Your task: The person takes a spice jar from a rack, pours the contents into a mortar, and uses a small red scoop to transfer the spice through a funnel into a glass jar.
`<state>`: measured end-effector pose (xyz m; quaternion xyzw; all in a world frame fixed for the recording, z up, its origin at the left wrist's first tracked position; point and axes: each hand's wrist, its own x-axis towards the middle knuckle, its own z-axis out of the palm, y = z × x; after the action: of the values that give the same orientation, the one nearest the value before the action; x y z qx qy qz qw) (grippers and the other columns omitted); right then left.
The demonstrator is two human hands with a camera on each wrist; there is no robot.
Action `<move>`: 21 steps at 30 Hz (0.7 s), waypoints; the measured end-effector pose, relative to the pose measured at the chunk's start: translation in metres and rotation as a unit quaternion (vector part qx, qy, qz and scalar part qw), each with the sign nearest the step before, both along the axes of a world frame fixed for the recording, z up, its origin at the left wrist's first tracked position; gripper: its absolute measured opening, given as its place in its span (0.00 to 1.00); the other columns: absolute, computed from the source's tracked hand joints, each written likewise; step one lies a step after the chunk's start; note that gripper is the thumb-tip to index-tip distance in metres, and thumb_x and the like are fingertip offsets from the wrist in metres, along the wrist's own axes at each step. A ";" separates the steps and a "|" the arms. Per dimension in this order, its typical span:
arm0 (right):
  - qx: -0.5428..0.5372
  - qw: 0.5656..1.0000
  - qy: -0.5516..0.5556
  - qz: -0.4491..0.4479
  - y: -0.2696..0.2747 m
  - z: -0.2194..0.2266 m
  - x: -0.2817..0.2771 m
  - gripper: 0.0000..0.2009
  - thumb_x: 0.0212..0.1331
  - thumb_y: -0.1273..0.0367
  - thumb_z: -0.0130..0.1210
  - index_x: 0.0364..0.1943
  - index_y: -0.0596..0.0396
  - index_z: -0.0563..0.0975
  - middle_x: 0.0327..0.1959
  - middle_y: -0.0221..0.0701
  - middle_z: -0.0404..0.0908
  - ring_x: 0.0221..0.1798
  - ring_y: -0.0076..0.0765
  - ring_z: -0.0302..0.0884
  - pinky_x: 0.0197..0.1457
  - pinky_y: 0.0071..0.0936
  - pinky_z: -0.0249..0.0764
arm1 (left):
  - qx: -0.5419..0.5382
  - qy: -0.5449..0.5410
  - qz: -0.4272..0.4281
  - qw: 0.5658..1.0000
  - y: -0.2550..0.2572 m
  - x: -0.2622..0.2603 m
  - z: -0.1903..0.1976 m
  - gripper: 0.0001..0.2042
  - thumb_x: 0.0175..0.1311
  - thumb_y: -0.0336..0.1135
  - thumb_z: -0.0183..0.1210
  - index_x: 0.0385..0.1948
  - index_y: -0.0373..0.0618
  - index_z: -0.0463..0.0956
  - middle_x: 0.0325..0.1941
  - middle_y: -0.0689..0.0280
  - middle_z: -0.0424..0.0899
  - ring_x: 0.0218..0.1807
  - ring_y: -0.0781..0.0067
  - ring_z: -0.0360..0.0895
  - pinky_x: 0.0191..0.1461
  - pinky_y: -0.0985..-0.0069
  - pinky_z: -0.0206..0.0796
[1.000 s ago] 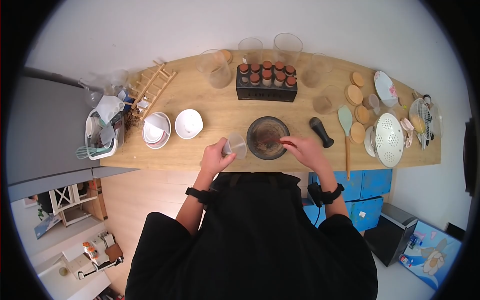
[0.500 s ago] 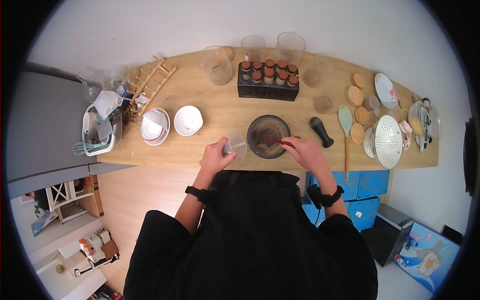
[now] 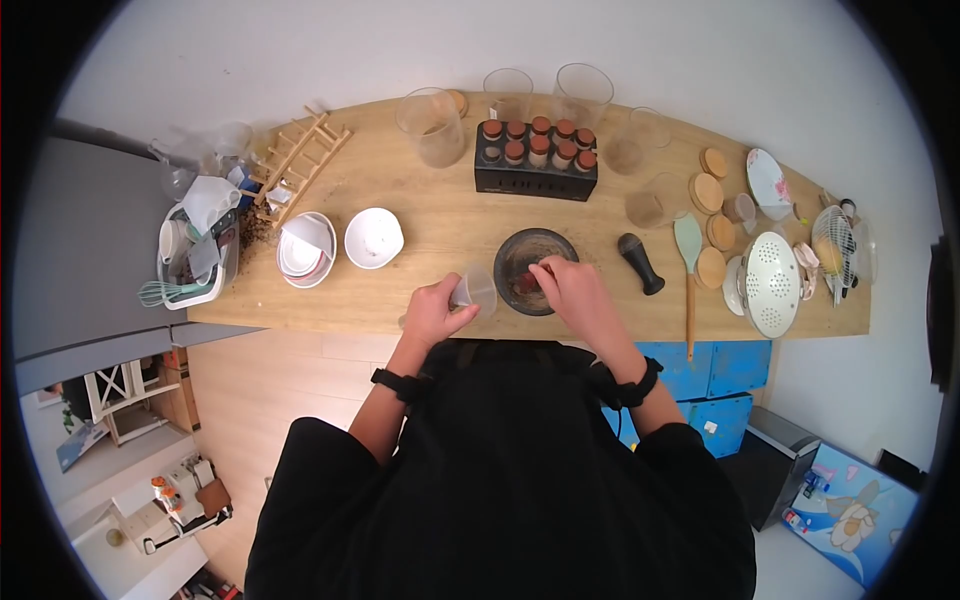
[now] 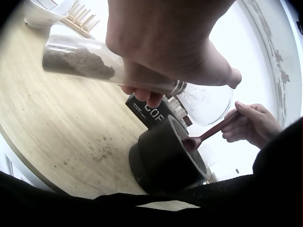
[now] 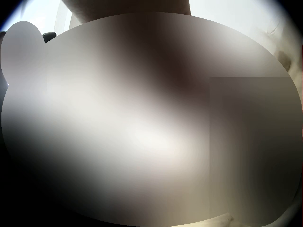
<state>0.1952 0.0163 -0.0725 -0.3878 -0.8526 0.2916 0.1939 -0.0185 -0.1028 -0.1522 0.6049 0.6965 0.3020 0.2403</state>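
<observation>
My left hand grips a slim glass bottle partly filled with brown powder, tilted on its side in the left wrist view. At the bottle's mouth is a clear funnel, its wide opening facing the dark mortar. Brown powder coats the mortar's inside. My right hand pinches the handle of a dark red spoon, whose bowl is at the mortar's rim in the left wrist view. A black pestle lies to the right. The right wrist view is mostly blurred.
Behind the mortar stands a black rack of cork-topped bottles, with clear glass jars around it. White bowls are at left. At right are a green spatula, wooden lids and a white colander. Powder specks dot the tabletop.
My right hand has moved left, from the mortar's right rim to over the bowl, with the spoon. My left hand has stayed nearly in place with the bottle and funnel.
</observation>
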 end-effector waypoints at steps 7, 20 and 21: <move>-0.221 0.965 0.091 -0.108 0.041 -0.033 0.009 0.17 0.61 0.60 0.51 0.30 0.65 0.77 0.21 0.44 0.79 0.23 0.40 0.79 0.27 0.30 0.74 | 0.016 0.016 0.001 1.000 0.001 0.001 -0.004 0.22 0.46 0.53 0.61 0.30 0.42 0.72 0.17 0.59 0.75 0.21 0.55 0.76 0.26 0.65 0.68; -0.517 0.796 0.233 -0.213 0.059 -0.092 0.062 0.19 0.66 0.57 0.47 0.33 0.61 0.74 0.26 0.36 0.79 0.26 0.28 0.78 0.31 0.23 0.75 | 0.005 0.021 0.002 1.000 0.004 0.002 -0.007 0.22 0.47 0.54 0.60 0.28 0.42 0.71 0.16 0.58 0.75 0.21 0.55 0.76 0.26 0.64 0.68; -0.517 0.796 0.233 -0.213 0.059 -0.097 0.065 0.19 0.66 0.57 0.47 0.33 0.61 0.74 0.26 0.36 0.79 0.26 0.28 0.78 0.31 0.23 0.75 | 0.008 0.021 0.001 1.000 0.004 0.002 -0.009 0.21 0.47 0.54 0.60 0.29 0.42 0.71 0.16 0.58 0.75 0.21 0.55 0.76 0.26 0.64 0.68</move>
<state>0.2599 0.0750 -0.1699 -0.5222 -0.4000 0.7218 0.2151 -0.0167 -0.0991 -0.1608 0.6121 0.6997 0.2951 0.2205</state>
